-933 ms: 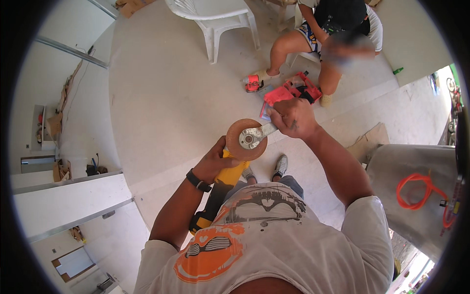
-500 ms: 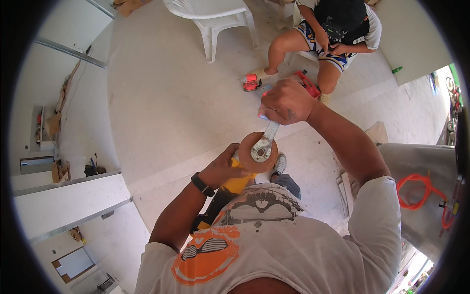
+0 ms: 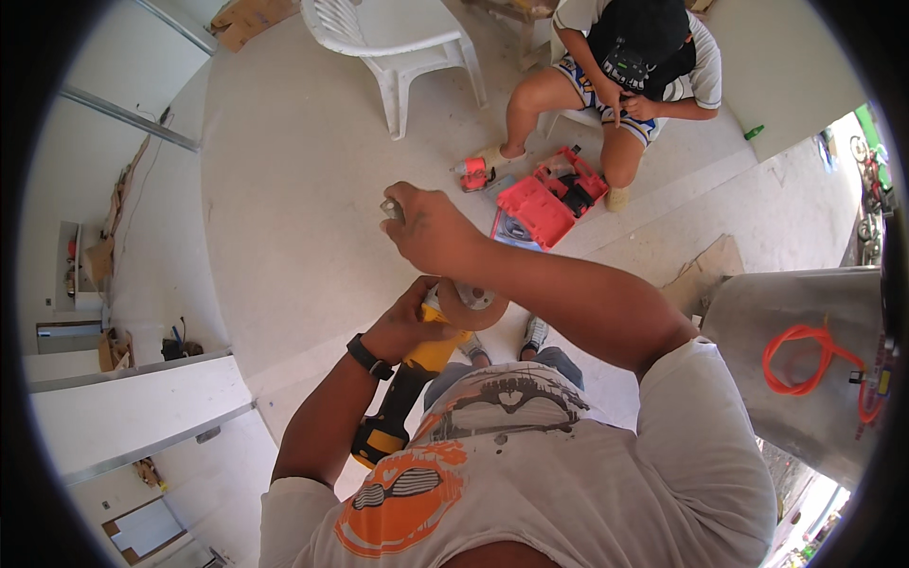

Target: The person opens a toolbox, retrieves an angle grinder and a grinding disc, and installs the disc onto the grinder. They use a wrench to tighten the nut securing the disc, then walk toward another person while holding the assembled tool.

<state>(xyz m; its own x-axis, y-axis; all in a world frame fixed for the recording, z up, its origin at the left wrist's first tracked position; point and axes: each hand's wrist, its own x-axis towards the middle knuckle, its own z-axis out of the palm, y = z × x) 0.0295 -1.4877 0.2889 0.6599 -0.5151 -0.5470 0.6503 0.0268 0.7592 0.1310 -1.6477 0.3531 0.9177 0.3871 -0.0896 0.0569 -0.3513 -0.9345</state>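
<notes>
Since the earlier frame my right hand [image 3: 431, 225] swings from the right across to the far left, taking the wrench [image 3: 391, 209] off the disc it lies across there.

In the head view, the grinder [image 3: 437, 352] sits near me, left of centre, its black-and-yellow handle end toward my left forearm. My left hand [image 3: 405, 327] wraps its yellow neck just beside the disc [image 3: 461, 309]. My right fist is curled tight around the wrench, with only a short metal end showing; the rest is hidden. So both 2 hands are full.

As for progress, the wrench is clear of the hub [image 3: 480, 294] and the 1 disc still sits on the grinder. My right forearm covers part of it, so I cannot tell whether the hub is loose or tight; I judge that the disc's fastening is the part left unsettled.

Farther off, right of centre, lie a red power tool [image 3: 474, 174] and a red case [image 3: 537, 212], near 1 seated person [image 3: 653, 66].
</notes>
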